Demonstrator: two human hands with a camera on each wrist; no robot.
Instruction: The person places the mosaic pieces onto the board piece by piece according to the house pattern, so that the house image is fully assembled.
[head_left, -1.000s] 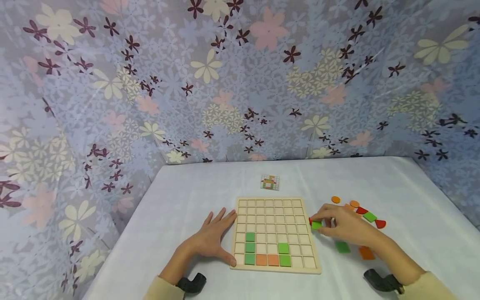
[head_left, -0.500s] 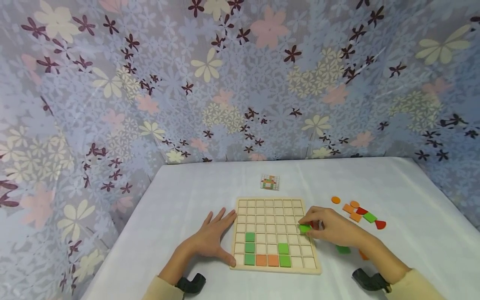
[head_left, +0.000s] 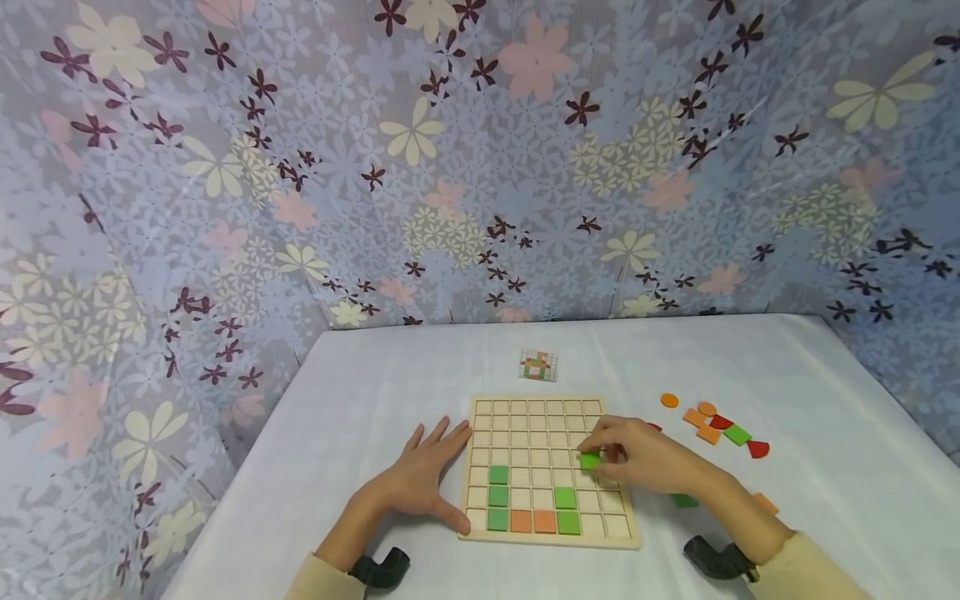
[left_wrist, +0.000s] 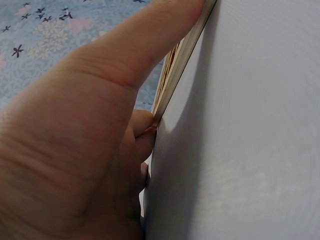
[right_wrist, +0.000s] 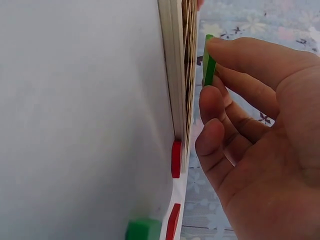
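Note:
A wooden grid board [head_left: 529,407] lies flat on the white cloth. My left hand [head_left: 423,475] rests at its left edge with fingers spread, the thumb touching the near left corner. Above the right part of the grid, my right hand [head_left: 648,457] pinches a light green square tile [head_left: 590,461] between thumb and fingers. In the right wrist view this tile [right_wrist: 209,60] appears edge-on, apart from the board. Dark green tiles [head_left: 498,497] form a column in the grid, with two orange tiles [head_left: 521,521] and two light green tiles [head_left: 568,522] to their right.
Right of the board lie loose pieces: orange discs [head_left: 670,401], orange squares [head_left: 708,434], red pieces [head_left: 759,449] and a light green square [head_left: 738,434]. A dark green square [head_left: 682,500] is partly hidden by the right arm. Behind the board is a small pattern card [head_left: 538,365].
My right hand has carried the light green tile leftward, from beside the board's right edge to over the grid. The left hand stays where it was.

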